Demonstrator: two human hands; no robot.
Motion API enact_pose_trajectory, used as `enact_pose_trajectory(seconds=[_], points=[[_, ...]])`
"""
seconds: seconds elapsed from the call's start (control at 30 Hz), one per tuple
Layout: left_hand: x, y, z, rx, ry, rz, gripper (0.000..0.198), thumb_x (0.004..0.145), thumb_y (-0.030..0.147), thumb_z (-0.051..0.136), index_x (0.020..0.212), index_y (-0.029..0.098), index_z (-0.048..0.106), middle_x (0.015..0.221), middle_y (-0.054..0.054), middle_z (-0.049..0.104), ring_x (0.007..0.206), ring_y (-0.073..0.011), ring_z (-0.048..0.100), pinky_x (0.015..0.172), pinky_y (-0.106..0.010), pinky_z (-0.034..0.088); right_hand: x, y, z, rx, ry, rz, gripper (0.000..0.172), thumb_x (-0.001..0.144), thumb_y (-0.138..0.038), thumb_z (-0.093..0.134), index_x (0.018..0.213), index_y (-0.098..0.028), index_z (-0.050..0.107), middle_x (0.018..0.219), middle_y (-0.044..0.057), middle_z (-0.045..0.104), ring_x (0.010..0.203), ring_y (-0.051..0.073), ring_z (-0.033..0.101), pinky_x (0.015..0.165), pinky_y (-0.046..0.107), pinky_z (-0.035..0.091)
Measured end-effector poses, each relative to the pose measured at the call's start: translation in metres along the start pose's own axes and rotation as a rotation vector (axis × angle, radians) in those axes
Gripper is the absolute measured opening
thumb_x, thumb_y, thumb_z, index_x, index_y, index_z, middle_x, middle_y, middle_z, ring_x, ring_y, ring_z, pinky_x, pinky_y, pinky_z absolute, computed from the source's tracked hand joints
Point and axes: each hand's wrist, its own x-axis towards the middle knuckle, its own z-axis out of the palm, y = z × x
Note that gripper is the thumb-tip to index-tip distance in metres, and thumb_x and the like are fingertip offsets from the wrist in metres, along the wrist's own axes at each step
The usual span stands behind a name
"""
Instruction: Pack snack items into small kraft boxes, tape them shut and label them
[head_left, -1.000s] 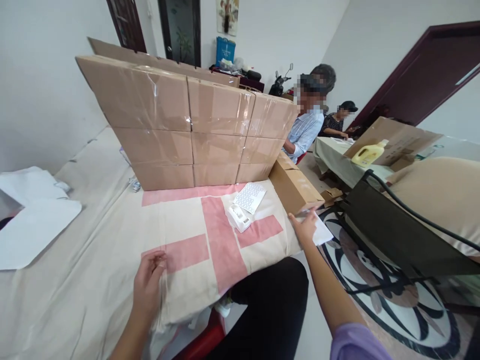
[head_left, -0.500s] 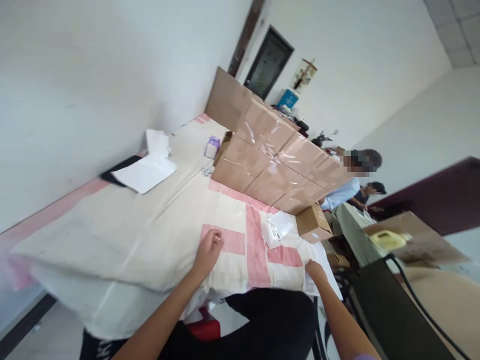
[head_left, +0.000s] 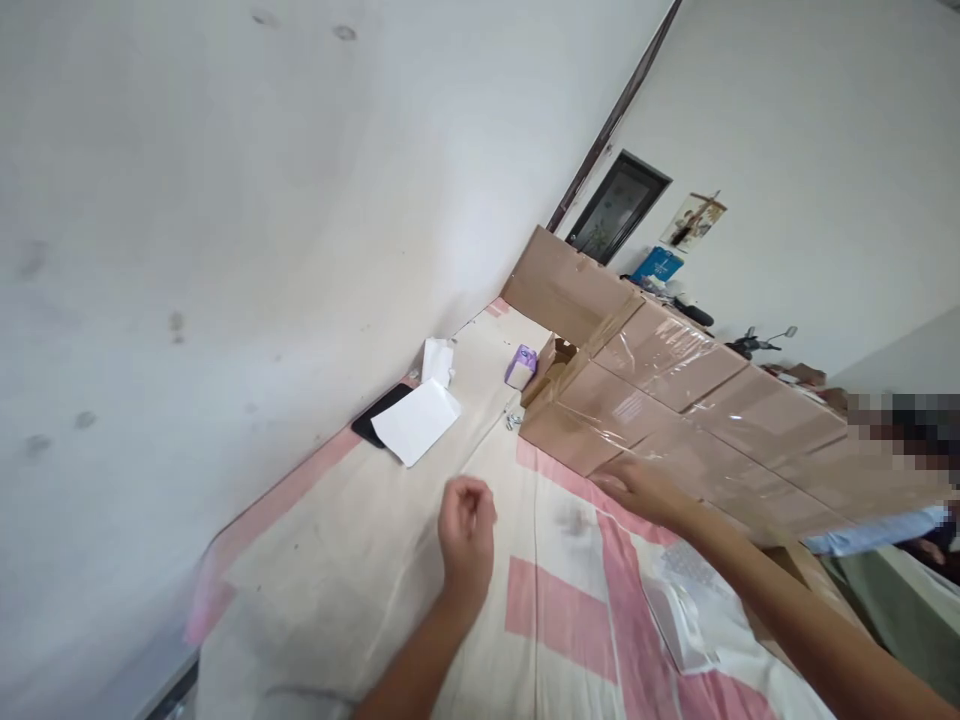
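My left hand (head_left: 466, 525) hovers over the cream and pink cloth (head_left: 420, 560) with its fingers curled into a loose fist, nothing visible in it. My right hand (head_left: 637, 487) reaches forward with fingers stretched flat, close to the bottom edge of the stacked, taped cardboard boxes (head_left: 675, 390). Whether it touches them I cannot tell. Small white packets (head_left: 679, 610) lie on the cloth below my right forearm.
A white sheet (head_left: 416, 420) on a dark flat object (head_left: 375, 418), a folded white paper (head_left: 437, 358) and a small purple box (head_left: 520, 366) lie near the wall. Another person's blue sleeve (head_left: 874, 532) shows at the right beyond the boxes.
The view has swung left and tilted. My right hand left the cloth's right edge and reached forward to the boxes. My left hand rose a little, still curled.
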Motion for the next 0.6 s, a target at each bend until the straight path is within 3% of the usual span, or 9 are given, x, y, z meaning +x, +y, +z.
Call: enact_pose_trajectory(seconds=[0.07, 0.1, 0.17, 0.23, 0.27, 0.33, 0.4, 0.5, 0.6], points=[[0.071, 0.008, 0.025, 0.009, -0.069, 0.09, 0.012, 0.094, 0.032, 0.056, 0.092, 0.023, 0.047, 0.074, 0.003, 0.051, 0.062, -0.012, 0.056, 0.066, -0.027, 0.048, 0.065, -0.047, -0.004, -0.087, 0.021, -0.368, 0.035, 0.095, -0.038, 0.051, 0.117, -0.018, 0.069, 0.113, 0.015, 0.071, 0.112, 0.029, 0.063, 0.108, 0.048, 0.043], [0.108, 0.005, 0.042, 0.035, -0.105, 0.103, 0.011, 0.095, 0.032, 0.054, 0.095, 0.023, 0.047, 0.08, 0.002, 0.054, 0.062, -0.011, 0.058, 0.067, -0.027, 0.049, 0.099, -0.068, -0.006, -0.087, 0.089, -0.415, 0.039, 0.097, -0.037, 0.05, 0.127, -0.016, 0.063, 0.121, 0.017, 0.068, 0.119, 0.03, 0.059, 0.112, 0.048, 0.04], [0.175, -0.019, 0.078, 0.095, -0.164, 0.11, 0.012, 0.094, 0.029, 0.055, 0.101, 0.022, 0.048, 0.097, -0.003, 0.06, 0.07, -0.0116, 0.064, 0.072, -0.029, 0.051, 0.167, -0.096, -0.009, -0.071, 0.242, -0.293, 0.051, 0.096, -0.035, 0.052, 0.141, -0.011, 0.051, 0.136, 0.022, 0.059, 0.134, 0.035, 0.048, 0.116, 0.052, 0.033], [0.228, -0.06, 0.109, 0.157, -0.204, 0.081, 0.025, 0.087, 0.025, 0.065, 0.107, 0.021, 0.05, 0.116, -0.01, 0.061, 0.09, -0.0172, 0.067, 0.084, -0.033, 0.053, 0.23, -0.102, -0.01, -0.055, 0.347, 0.028, 0.061, 0.092, -0.027, 0.056, 0.147, -0.004, 0.042, 0.151, 0.029, 0.044, 0.146, 0.044, 0.032, 0.118, 0.065, 0.018], [0.249, -0.083, 0.12, 0.179, -0.216, 0.053, 0.032, 0.085, 0.024, 0.068, 0.111, 0.019, 0.05, 0.125, -0.014, 0.06, 0.102, -0.0213, 0.066, 0.091, -0.037, 0.052, 0.257, -0.097, -0.009, -0.001, 0.375, 0.224, 0.062, 0.092, -0.025, 0.056, 0.147, -0.002, 0.041, 0.152, 0.032, 0.041, 0.146, 0.046, 0.03, 0.115, 0.069, 0.018], [0.28, -0.13, 0.134, 0.196, -0.255, -0.02, 0.042, 0.082, 0.025, 0.072, 0.118, 0.016, 0.052, 0.137, -0.02, 0.056, 0.12, -0.0286, 0.06, 0.102, -0.047, 0.047, 0.299, -0.081, -0.004, 0.069, 0.395, 0.499, 0.061, 0.093, -0.023, 0.055, 0.146, 0.003, 0.039, 0.144, 0.039, 0.045, 0.14, 0.049, 0.04, 0.106, 0.074, 0.027], [0.301, -0.172, 0.136, 0.186, -0.297, -0.094, 0.05, 0.084, 0.029, 0.071, 0.128, 0.016, 0.051, 0.145, -0.021, 0.051, 0.13, -0.0321, 0.055, 0.109, -0.053, 0.043, 0.323, -0.064, 0.008, 0.083, 0.382, 0.601, 0.057, 0.095, -0.021, 0.052, 0.145, 0.005, 0.04, 0.132, 0.042, 0.053, 0.128, 0.046, 0.054, 0.1, 0.069, 0.036], [0.324, -0.214, 0.127, 0.158, -0.352, -0.173, 0.064, 0.088, 0.034, 0.067, 0.145, 0.023, 0.04, 0.161, -0.017, 0.037, 0.146, -0.0297, 0.042, 0.118, -0.05, 0.035, 0.337, -0.053, 0.028, 0.059, 0.363, 0.585, 0.051, 0.097, -0.012, 0.044, 0.147, -0.001, 0.04, 0.125, 0.035, 0.06, 0.116, 0.035, 0.066, 0.102, 0.054, 0.042], [0.34, -0.233, 0.118, 0.161, -0.408, -0.228, 0.069, 0.093, 0.042, 0.06, 0.154, 0.027, 0.031, 0.166, -0.01, 0.032, 0.154, -0.0235, 0.03, 0.124, -0.042, 0.026, 0.341, -0.058, 0.043, 0.08, 0.373, 0.495, 0.048, 0.093, -0.006, 0.048, 0.141, -0.005, 0.046, 0.123, 0.026, 0.066, 0.11, 0.029, 0.068, 0.1, 0.042, 0.044]])
